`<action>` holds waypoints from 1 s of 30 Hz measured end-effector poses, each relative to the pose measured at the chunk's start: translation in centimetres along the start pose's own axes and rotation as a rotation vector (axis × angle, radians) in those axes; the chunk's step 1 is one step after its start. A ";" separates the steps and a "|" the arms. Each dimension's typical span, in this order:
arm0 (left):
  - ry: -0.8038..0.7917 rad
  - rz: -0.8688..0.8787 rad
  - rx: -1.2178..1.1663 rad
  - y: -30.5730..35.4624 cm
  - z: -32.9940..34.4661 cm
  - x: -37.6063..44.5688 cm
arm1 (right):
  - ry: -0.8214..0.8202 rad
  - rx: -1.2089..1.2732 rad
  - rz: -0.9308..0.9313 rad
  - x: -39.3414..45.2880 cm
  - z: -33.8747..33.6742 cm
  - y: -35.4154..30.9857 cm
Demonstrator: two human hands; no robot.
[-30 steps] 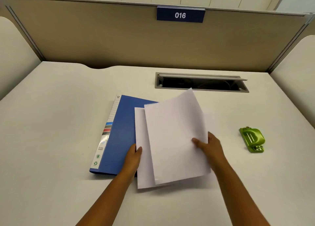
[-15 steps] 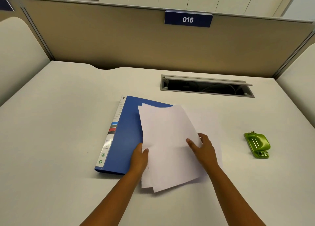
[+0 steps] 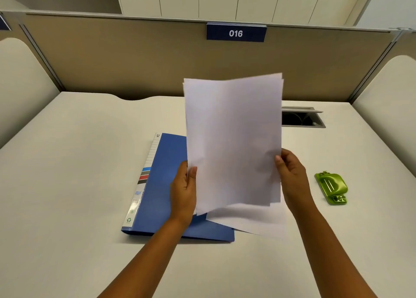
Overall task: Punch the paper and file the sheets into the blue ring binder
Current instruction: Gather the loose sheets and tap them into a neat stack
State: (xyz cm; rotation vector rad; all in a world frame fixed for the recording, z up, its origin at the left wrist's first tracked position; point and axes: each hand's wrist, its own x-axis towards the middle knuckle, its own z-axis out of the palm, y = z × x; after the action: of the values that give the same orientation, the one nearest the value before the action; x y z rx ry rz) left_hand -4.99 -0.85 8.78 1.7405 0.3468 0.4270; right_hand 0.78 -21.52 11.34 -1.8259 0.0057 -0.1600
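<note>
Both hands hold a stack of white paper sheets point(image 3: 234, 140) upright above the closed blue ring binder point(image 3: 164, 185) on the white desk point(image 3: 67, 185): left hand point(image 3: 183, 192) and right hand point(image 3: 292, 178) pinch its side edges. Well right lies the green metal hole punch point(image 3: 332, 187).

- One blue ring binder point(image 3: 166, 185), closed.
- One green hole punch point(image 3: 332, 187).
- Two hands.
- Several white paper sheets point(image 3: 234, 140); exact count indeterminable.
- One "016" sign point(image 3: 236, 32).
</note>
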 end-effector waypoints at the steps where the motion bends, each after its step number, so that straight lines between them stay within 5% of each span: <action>1: 0.019 0.028 -0.020 0.2 0.1 0.0 | 0.013 0.021 -0.046 -0.2 0.0 -0.3; 5: 0.040 0.085 0.022 0.4 0.7 -0.2 | 0.017 0.108 -0.122 -1.1 0.2 -0.3; 23: -0.079 0.081 0.159 -1.7 1.8 -0.2 | -0.067 0.115 0.056 -2.1 2.2 2.3; 30: 0.041 0.138 0.222 -1.5 2.1 0.2 | 0.071 -0.042 0.007 -1.2 0.8 2.4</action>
State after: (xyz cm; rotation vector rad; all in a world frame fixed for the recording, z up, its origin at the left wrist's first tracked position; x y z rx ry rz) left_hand -3.84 -2.25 6.98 1.9815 0.3140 0.5412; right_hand -0.14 -21.28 8.69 -1.8614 0.0653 -0.2210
